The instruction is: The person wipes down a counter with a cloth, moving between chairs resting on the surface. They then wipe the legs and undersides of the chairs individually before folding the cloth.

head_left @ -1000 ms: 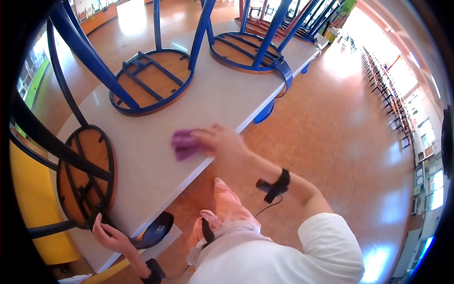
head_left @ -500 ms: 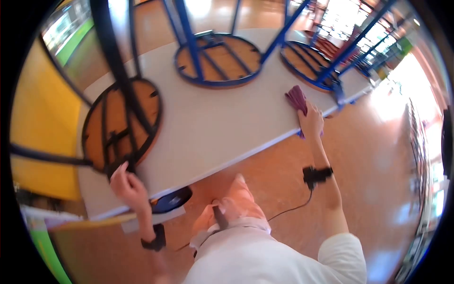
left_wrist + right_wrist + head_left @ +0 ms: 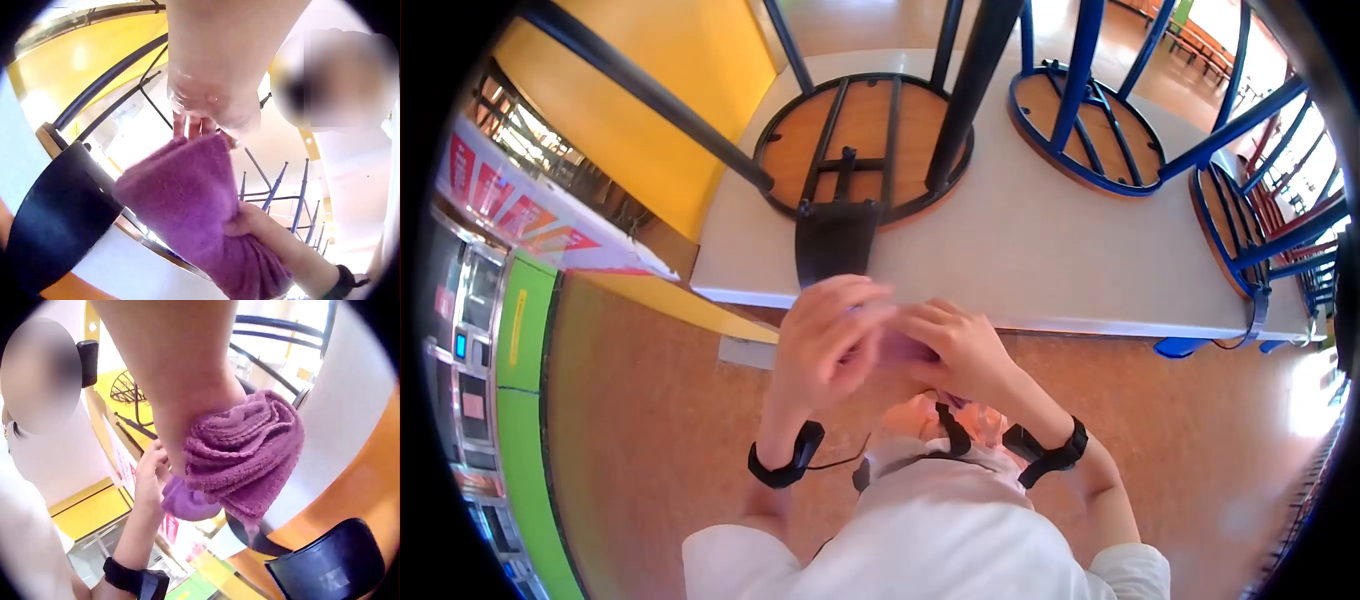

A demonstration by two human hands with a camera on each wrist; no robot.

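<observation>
A folded purple cloth [image 3: 181, 187] is between my two hands, off the table's front edge and in front of my body. My right hand [image 3: 965, 350] grips it, with the thumb pressed against the fabric in the left wrist view. From the other side, my left hand [image 3: 825, 335] holds the cloth's upper edge, its fingers partly hidden behind the fabric. In the right wrist view the cloth [image 3: 250, 456] hangs in bunched folds. Just beyond the left hand is the black backrest [image 3: 835, 245] of an upturned chair [image 3: 865, 140].
Upturned chairs with blue frames [image 3: 1090, 130] stand along the white table [image 3: 1040, 270], legs pointing up. A yellow panel [image 3: 670, 90] rises at the table's left end. A printed board [image 3: 540, 215] and a green-edged counter [image 3: 525, 330] are at the far left.
My right hand went right along the table edge with the cloth, then came back to my body. The left hand left the black chair and joined it at the cloth. The head view turned left.
</observation>
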